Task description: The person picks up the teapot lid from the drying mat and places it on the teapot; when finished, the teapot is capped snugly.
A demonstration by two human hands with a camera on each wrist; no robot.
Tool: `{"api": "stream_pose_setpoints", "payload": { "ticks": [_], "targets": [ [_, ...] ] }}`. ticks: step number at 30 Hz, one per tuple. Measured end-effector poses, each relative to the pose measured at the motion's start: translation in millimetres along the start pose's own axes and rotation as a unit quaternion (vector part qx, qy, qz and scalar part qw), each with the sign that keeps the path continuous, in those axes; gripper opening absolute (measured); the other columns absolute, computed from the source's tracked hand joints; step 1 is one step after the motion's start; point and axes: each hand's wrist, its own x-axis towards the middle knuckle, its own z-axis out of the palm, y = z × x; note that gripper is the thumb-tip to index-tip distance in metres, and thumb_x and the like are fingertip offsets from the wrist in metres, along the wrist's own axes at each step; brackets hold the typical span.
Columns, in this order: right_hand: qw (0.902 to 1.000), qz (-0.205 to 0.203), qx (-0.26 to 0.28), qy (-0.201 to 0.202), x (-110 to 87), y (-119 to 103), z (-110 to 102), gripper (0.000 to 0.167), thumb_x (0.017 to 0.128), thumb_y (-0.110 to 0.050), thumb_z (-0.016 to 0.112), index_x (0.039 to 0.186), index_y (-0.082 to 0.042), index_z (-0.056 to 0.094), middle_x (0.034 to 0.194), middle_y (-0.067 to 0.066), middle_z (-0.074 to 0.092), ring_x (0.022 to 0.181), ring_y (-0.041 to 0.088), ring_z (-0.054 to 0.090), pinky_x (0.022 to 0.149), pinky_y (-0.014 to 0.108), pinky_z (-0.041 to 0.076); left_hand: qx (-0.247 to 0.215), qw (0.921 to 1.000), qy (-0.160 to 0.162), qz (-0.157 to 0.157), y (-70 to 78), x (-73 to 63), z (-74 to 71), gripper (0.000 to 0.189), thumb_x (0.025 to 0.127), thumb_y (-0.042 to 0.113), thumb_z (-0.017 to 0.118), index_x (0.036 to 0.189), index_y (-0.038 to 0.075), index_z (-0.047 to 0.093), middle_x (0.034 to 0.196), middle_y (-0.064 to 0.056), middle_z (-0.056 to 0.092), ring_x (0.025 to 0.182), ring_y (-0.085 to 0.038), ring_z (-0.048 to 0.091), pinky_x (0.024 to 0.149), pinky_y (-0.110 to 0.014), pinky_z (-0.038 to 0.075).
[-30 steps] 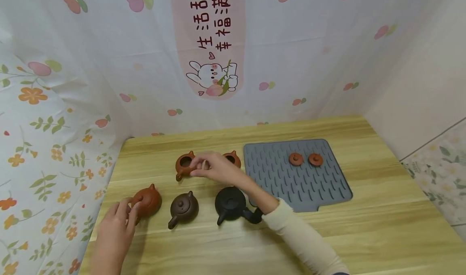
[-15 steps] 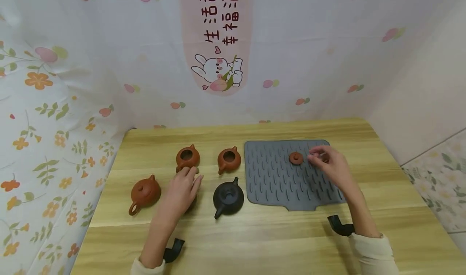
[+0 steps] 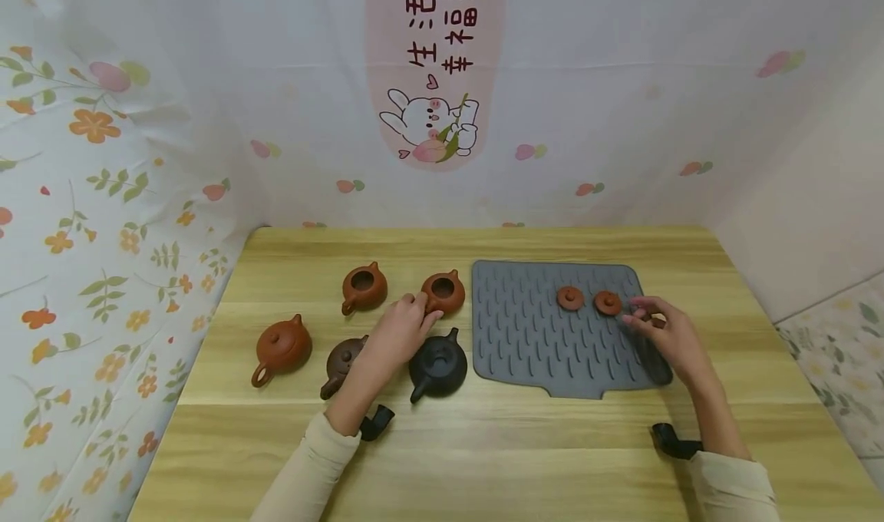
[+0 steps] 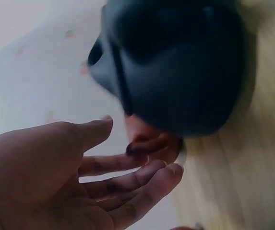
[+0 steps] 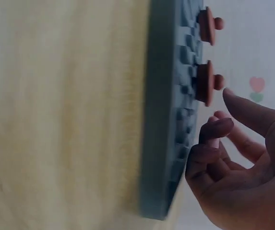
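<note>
My left hand (image 3: 400, 330) reaches across the table with its fingers at the handle of a reddish-brown teapot (image 3: 452, 299) that has no lid. In the left wrist view, its fingers (image 4: 147, 184) are loosely extended beside that teapot, below a large black teapot (image 4: 175, 72). My right hand (image 3: 670, 338) hovers at the right side of the grey mat (image 3: 539, 361). Its thumb (image 5: 250, 112) and bent fingertips are just off the knob of a small reddish-brown lid (image 5: 204, 84). A second such lid (image 3: 570, 298) lies to its left on the mat.
Another lidless reddish-brown teapot (image 3: 366, 290) stands at the back left. A lidded red teapot (image 3: 285, 347) stands at far left, and a dark brown teapot (image 3: 340, 361) is partly hidden by my left arm. The black wrist camera mounts (image 3: 673, 441) stick out near the forearms.
My left hand went from the far-left red teapot, past the brown one, to the right lidless teapot. My right hand left the other lidless teapot for the mat, then drew back from the lid.
</note>
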Motion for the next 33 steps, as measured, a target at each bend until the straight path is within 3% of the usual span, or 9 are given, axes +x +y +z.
{"api": "stream_pose_setpoints", "payload": {
  "ticks": [4, 9, 21, 33],
  "targets": [
    [0.9996, -0.009, 0.027, -0.001, 2.6, 6.1, 3.7, 0.041, 0.108, -0.011, 0.073, 0.142, 0.007, 0.061, 0.102, -0.003, 0.064, 0.079, 0.004, 0.062, 0.07, 0.017, 0.047, 0.02, 0.9998, -0.004, -0.009, 3.1, 4.4, 5.3, 0.029, 0.111, 0.022, 0.069, 0.113, -0.007, 0.066, 0.095, -0.023, 0.069, 0.084, -0.042, 0.075, 0.072, -0.047, 0.063],
    [0.9992, -0.02, 0.036, 0.003, 3.4, 7.8, 6.1, 0.038, 0.108, -0.011, 0.073, 0.139, 0.008, 0.063, 0.099, -0.006, 0.063, 0.076, 0.004, 0.061, 0.07, 0.017, 0.047, 0.037, 0.9992, 0.012, -0.009, -1.8, 6.1, 14.2, 0.023, 0.11, 0.016, 0.069, 0.113, -0.007, 0.068, 0.094, -0.023, 0.07, 0.082, -0.041, 0.075, 0.071, -0.048, 0.063],
    [0.9992, -0.037, 0.014, 0.002, 17.3, 6.6, 7.9, 0.036, 0.106, -0.005, 0.073, 0.138, 0.008, 0.063, 0.103, 0.006, 0.061, 0.077, 0.006, 0.056, 0.069, 0.016, 0.045, 0.044, 0.9967, 0.068, -0.002, -6.1, 5.3, 29.0, 0.016, 0.109, 0.011, 0.068, 0.103, -0.004, 0.069, 0.085, -0.02, 0.069, 0.075, -0.038, 0.075, 0.066, -0.045, 0.063],
    [0.9982, 0.004, 0.058, -0.014, 24.8, 5.3, 13.7, 0.036, 0.106, -0.011, 0.075, 0.135, 0.008, 0.063, 0.111, -0.003, 0.061, 0.091, 0.003, 0.055, 0.076, 0.013, 0.048, 0.045, 0.992, 0.117, -0.019, -4.9, 4.0, 34.8, 0.013, 0.106, 0.011, 0.072, 0.1, -0.001, 0.073, 0.079, -0.017, 0.067, 0.066, -0.034, 0.071, 0.061, -0.041, 0.06]
  ]
}}
